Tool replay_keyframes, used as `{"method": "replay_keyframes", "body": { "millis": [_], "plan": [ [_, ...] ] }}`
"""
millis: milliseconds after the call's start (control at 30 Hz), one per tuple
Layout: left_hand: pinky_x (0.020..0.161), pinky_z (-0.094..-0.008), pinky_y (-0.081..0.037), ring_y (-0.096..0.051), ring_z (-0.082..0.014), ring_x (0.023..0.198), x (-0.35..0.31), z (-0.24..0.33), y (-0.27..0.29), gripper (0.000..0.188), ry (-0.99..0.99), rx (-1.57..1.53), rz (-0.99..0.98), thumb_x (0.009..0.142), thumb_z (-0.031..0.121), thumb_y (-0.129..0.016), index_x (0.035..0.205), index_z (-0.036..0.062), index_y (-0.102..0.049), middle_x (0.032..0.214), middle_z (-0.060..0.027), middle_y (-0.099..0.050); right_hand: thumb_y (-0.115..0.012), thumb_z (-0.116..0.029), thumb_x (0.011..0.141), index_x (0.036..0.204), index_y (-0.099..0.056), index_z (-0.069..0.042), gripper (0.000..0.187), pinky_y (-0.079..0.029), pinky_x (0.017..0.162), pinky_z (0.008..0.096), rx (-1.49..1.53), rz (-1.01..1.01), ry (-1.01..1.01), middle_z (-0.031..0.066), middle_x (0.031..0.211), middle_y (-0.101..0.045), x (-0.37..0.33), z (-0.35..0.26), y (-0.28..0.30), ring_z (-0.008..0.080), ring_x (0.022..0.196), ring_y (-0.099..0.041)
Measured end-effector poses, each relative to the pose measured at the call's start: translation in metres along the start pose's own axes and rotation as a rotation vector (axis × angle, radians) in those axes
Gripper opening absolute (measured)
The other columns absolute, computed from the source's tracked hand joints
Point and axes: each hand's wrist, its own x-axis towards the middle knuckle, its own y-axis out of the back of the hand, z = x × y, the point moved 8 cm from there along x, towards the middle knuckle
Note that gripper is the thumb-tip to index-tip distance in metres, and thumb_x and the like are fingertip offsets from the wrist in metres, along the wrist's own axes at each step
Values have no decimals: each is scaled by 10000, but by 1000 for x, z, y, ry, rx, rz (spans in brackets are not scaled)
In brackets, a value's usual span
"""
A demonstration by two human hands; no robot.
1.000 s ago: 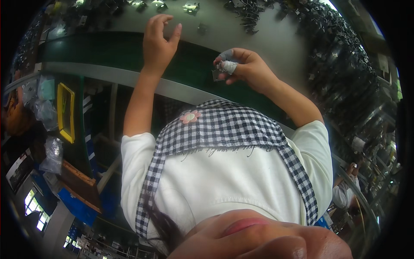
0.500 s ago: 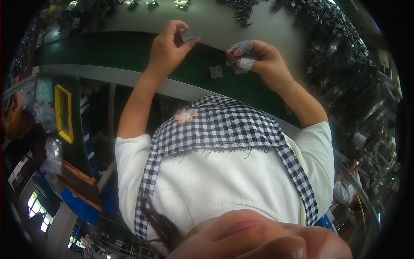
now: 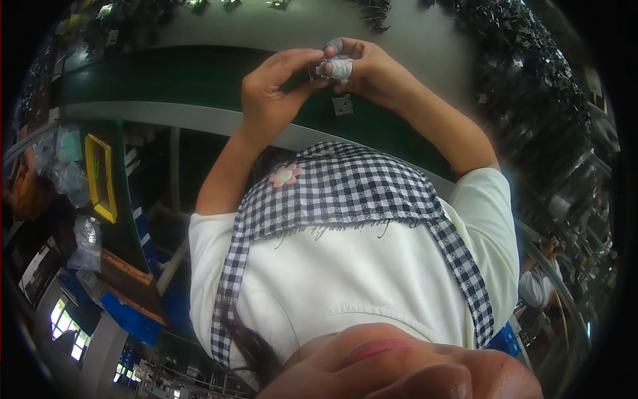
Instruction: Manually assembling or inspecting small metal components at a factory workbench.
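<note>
The part (image 3: 318,70) is over the green table (image 3: 166,83), between both hands. The left hand (image 3: 262,93) has fingers clamped on its left side; the right hand (image 3: 377,73), partly taped, pinches its right. Right of the part and nearer the person lies a plate (image 3: 342,105); well right, a metal heap (image 3: 531,86).

Workshop interior: a worktable (image 3: 266,30), grey with a dark green near band, ends in a pale edge strip (image 3: 179,114). Lower left, a bright barred window (image 3: 62,318) stands beside a grey pillar (image 3: 105,359); a smaller lit window (image 3: 120,372) appears to the pillar's right.
</note>
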Motion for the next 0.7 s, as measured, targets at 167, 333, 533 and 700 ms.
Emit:
{"method": "replay_keyframes", "body": {
  "millis": [167,333,533,700],
  "plan": [
    [742,-289,-546,-652,-207,889,-6,16,6,380,-133,132,87,645,-84,-713,1003,33,-663,982,-110,-663,-709,-101,757,1016,-505,-18,340,-502,691,237,-81,97,159,87,915,-612,-8,-16,-4,143,833,-603],
    [791,-296,-534,-641,-228,932,5,17,4,399,-125,147,-7,634,-108,-710,1009,16,-658,997,-139,-658,-685,-111,772,1105,-492,32,411,-520,713,270,-86,143,103,117,943,-618,-7,-13,-6,169,828,-614],
    [845,-351,-493,-642,-266,912,1,-3,-6,385,128,-130,-125,672,-22,-715,1046,21,-640,985,-154,-653,-575,-176,870,1166,-498,33,370,-521,714,277,-39,-134,-88,113,955,-625,-9,3,-21,174,838,-627],
    [834,-414,-477,-634,-298,872,-5,26,-23,646,-154,497,-12,665,223,-770,1210,10,-497,962,-157,-647,-538,-152,891,1121,-560,3,278,-516,712,260,-169,-23,54,116,955,-646,-14,-4,-17,167,843,-646]
  ]
}}
